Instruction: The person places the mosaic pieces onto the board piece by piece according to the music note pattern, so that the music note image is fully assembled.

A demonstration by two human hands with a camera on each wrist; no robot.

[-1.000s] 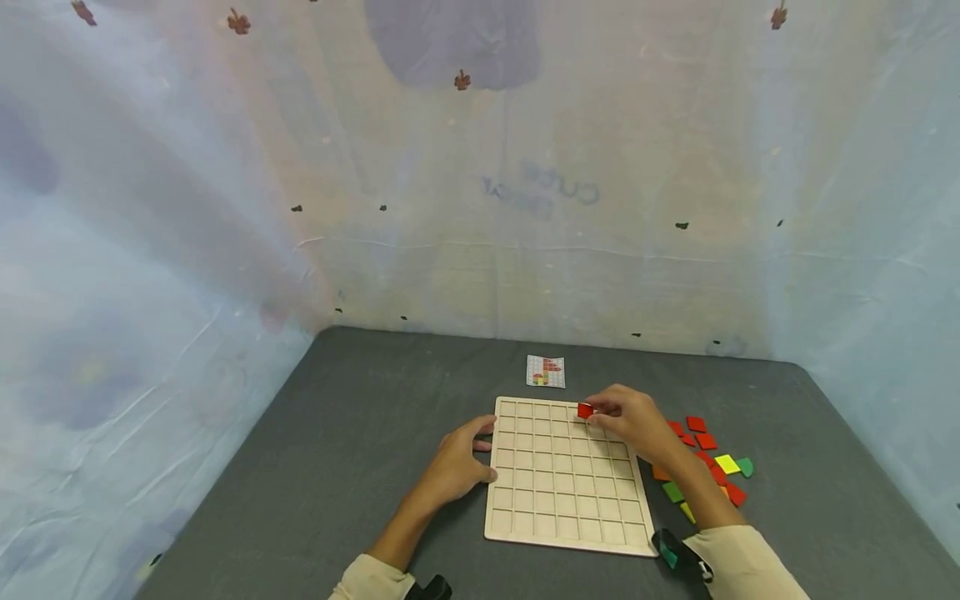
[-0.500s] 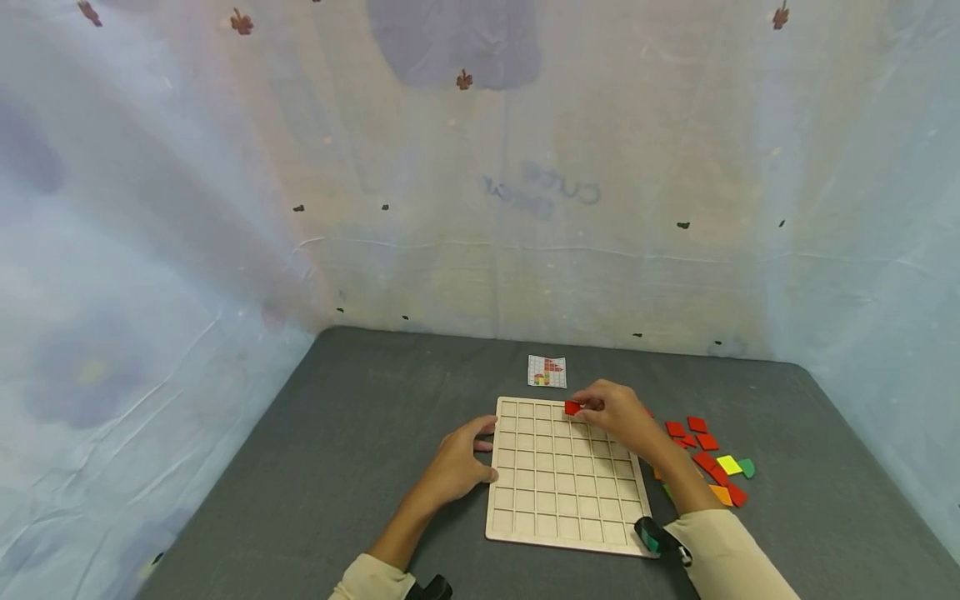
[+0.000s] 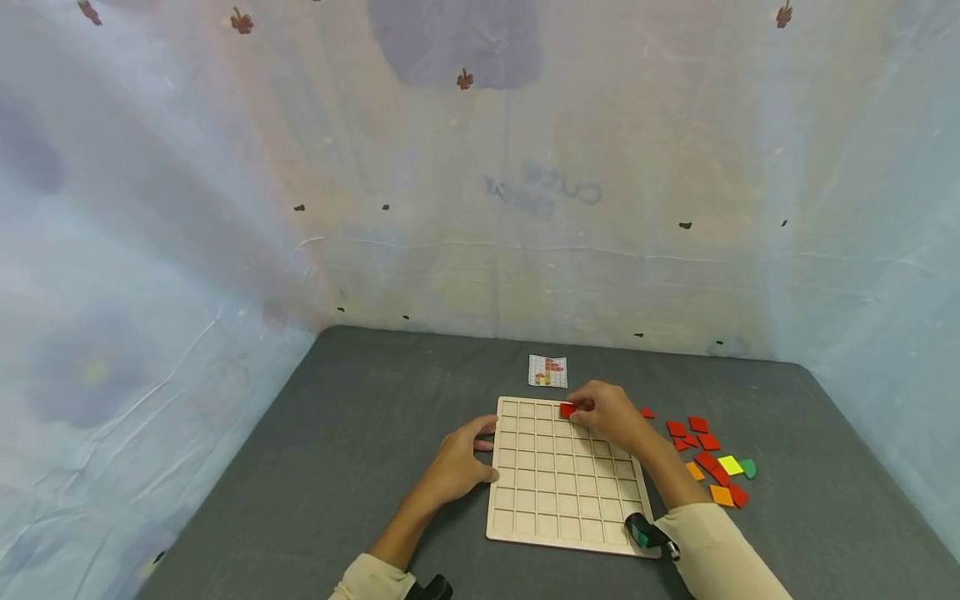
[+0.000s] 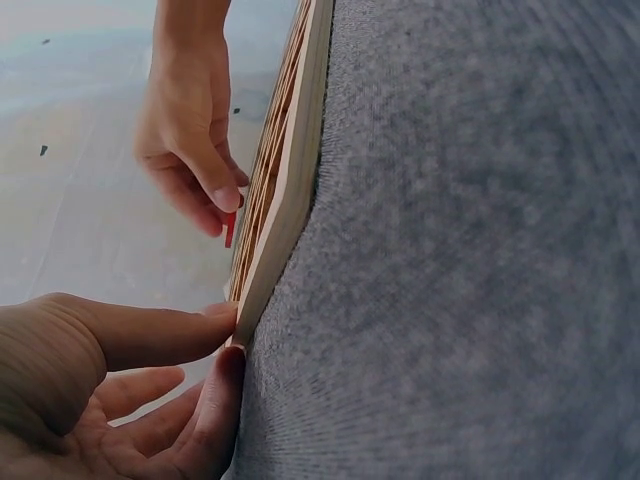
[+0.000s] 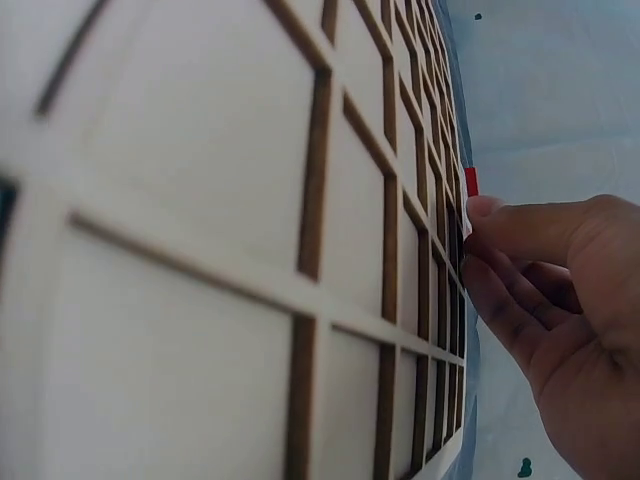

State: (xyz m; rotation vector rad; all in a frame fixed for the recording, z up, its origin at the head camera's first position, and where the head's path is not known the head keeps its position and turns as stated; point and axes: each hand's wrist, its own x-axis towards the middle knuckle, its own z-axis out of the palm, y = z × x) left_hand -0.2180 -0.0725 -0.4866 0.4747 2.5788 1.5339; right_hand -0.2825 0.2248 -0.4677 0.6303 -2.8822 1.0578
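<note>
A pale wooden grid board lies on the dark table. At its far edge, my right hand pinches a red square tile between thumb and fingers, close over the top row of cells. The right wrist view shows a sliver of this red tile past the thumb tip. My left hand rests against the board's left edge, thumb and fingertips spread apart along it. In the left wrist view the thumb touches the rim and a fingertip lies low beside the edge.
Loose red, orange, yellow and green pieces lie right of the board, among them a yellow tile and a green rounded piece. A small printed card with a coloured grid pattern lies beyond the board. A patterned sheet hangs behind the table.
My right hand has moved left along the board's far edge, carrying the red tile. More of the loose pieces show behind the forearm. My left hand stays at the board's edge.
</note>
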